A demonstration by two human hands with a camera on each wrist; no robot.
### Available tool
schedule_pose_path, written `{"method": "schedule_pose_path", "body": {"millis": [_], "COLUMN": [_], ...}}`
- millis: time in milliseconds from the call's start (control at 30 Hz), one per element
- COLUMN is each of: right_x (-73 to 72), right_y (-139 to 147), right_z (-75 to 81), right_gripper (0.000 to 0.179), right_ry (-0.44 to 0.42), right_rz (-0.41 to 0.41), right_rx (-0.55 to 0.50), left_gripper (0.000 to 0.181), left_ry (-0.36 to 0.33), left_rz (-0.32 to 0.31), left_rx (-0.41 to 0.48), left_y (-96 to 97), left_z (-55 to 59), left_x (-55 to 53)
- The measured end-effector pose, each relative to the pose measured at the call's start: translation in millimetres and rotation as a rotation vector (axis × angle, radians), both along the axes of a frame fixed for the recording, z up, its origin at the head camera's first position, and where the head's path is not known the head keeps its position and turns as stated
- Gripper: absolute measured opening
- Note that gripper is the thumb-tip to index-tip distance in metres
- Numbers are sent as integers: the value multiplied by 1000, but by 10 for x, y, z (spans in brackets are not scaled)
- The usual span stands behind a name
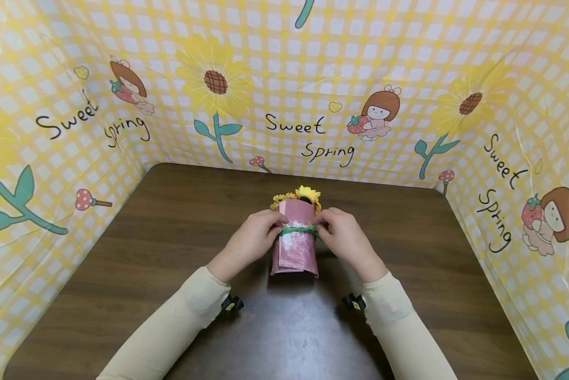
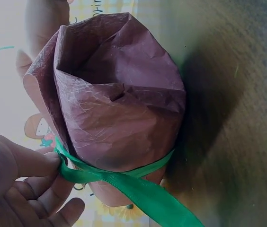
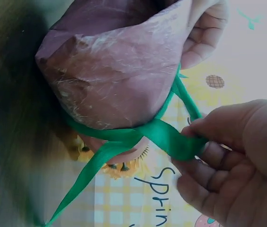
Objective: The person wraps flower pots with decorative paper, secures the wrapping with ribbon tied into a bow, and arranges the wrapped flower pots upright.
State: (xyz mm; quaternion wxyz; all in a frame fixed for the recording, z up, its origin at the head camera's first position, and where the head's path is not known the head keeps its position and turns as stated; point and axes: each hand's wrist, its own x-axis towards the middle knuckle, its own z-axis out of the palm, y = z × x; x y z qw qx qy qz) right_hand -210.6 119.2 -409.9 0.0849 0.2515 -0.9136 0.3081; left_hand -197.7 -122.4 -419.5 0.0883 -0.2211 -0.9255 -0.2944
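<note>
A bouquet wrapped in pink paper [image 1: 297, 256] lies on the table, its yellow flowers [image 1: 307, 194] at the far end. Around its middle runs a green ribbon [image 1: 300, 230]. My left hand [image 1: 248, 237] is at the left side of the wrap; in the left wrist view its thumb and finger pinch the ribbon [image 2: 143, 198] against the paper's edge. On the other side, my right hand [image 1: 348, 238] pinches a looped part of the ribbon [image 3: 171, 139]. A loose ribbon tail hangs down in each wrist view. The folded paper end gapes toward me.
The dark wooden table [image 1: 194, 200] extends around the bouquet. Yellow checked cloth [image 1: 284, 84] printed with flowers and figures walls in its back and sides. Small black objects [image 1: 232, 303] sit by both wrists.
</note>
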Motion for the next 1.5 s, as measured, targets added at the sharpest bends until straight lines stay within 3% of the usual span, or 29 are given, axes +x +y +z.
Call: {"method": "schedule_pose_path", "body": {"millis": [167, 333, 667, 933, 1233, 1500], "right_x": [-2, -7, -2, -2, -30, -16], "right_y": [37, 67, 92, 151, 188, 215], "right_z": [23, 48, 113, 153, 130, 181], "right_gripper": [12, 14, 15, 18, 16, 17], "right_ry": [-112, -181, -111, -65, -155, -159], "right_rz": [31, 48, 44, -12, 34, 31], "right_rx": [-138, -193, -143, -62, -165, -119], "left_gripper": [16, 16, 16, 15, 15, 14], "left_ry": [-2, -6, 8, 1, 0, 14], "left_rz": [-1, 4, 11, 18, 23, 13], "left_rx": [-9, -16, -24, -34, -37, -36], "left_y": [3, 0, -7, -18, -27, -34], "left_z": [-12, -16, -16, 1, 13, 7], "left_x": [-14, -16, -14, -1, 9, -3]}}
